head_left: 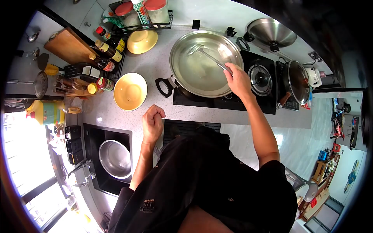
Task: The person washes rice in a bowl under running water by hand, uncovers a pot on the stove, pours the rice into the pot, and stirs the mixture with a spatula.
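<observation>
My right hand [238, 80] is wrapped round the handle of a long metal spatula [211, 58]. The spatula's head dips into the cloudy liquid in a wide steel pan [176, 73], whose exact contents I cannot make out. The pan sits on the left side of the black gas stove [217, 101], its loop handle pointing left. Curled into a fist at the counter's front edge, my left hand [152, 123] shows nothing in its fingers. Nearest to that hand is a yellow bowl [130, 91], with no food visible inside.
Another yellow bowl [142, 41] stands behind, beside sauce bottles [108, 50]. A steel pot [115, 159] lies in the black sink [93, 136]. Right of the bare burner [260, 79] is a glass-lidded pan [298, 83]; a steel lid [272, 32] leans on the wall.
</observation>
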`<state>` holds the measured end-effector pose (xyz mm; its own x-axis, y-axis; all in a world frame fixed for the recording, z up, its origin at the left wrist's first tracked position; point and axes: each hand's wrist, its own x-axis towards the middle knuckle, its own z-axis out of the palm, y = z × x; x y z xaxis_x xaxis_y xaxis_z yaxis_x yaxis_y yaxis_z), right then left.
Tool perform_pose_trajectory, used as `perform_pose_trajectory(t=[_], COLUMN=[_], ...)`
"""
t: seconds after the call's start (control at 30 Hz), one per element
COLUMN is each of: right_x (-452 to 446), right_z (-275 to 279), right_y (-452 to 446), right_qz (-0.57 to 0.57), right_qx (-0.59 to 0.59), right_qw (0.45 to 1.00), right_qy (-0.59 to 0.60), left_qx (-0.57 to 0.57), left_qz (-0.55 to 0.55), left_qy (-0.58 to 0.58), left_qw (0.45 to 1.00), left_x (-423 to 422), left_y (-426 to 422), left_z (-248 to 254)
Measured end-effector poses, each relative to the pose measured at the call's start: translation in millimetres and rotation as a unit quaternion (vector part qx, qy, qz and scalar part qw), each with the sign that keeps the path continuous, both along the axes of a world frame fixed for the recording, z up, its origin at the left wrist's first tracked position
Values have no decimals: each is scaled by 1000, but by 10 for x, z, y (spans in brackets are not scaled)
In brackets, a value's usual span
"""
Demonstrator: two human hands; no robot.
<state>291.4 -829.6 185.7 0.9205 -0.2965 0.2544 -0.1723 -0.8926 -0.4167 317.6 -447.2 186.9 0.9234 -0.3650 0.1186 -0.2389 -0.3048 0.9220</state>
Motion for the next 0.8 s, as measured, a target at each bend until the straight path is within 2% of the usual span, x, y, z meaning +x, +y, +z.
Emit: perform_pose_trajectory(t=[0.8], right_x=[-775], right_z=[91], right_y=[-130], right_qz=[-98], right_qx=[-13], right_qw=[991], right_qy=[89], left_qx=[-3], left_qz=[-44], left_qy=[-5], left_qw=[999], left_x=[-79], left_y=[-22], left_z=[54])
